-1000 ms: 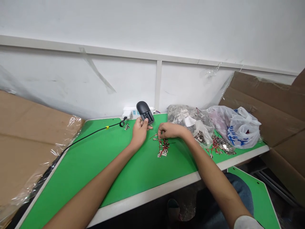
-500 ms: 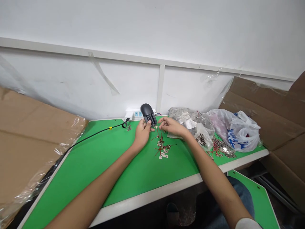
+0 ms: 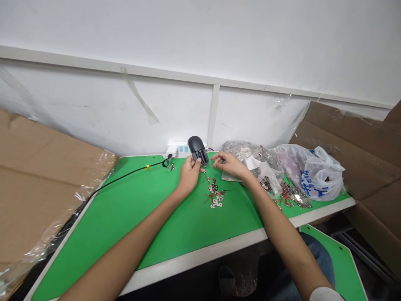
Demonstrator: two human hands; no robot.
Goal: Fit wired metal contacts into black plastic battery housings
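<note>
My left hand (image 3: 189, 175) grips a black plastic battery case (image 3: 198, 150), whose open end with its slots faces me, just above the far edge of the green tabletop (image 3: 175, 217). My right hand (image 3: 229, 164) hovers a little to the right of the case, fingers apart, with nothing visible in them. Below both hands lies a small heap of metal terminals with red wires (image 3: 214, 194), and a wire from it rises toward the case. Neither hand clearly touches the heap.
A black cable (image 3: 125, 177) with a yellow marker runs along the table's left side to a white power strip (image 3: 180, 149). Several metal tabs (image 3: 171, 167) lie nearby. At right are a clear bag of metal parts (image 3: 247, 154), a white plastic bag (image 3: 316, 177) and a wired-terminal pile (image 3: 293, 194). Cardboard sheets flank the table.
My right hand has risen off the wired terminals and moved toward the far edge, its fingers opening. The left hand and case stay close together, while the view has shifted slightly.
</note>
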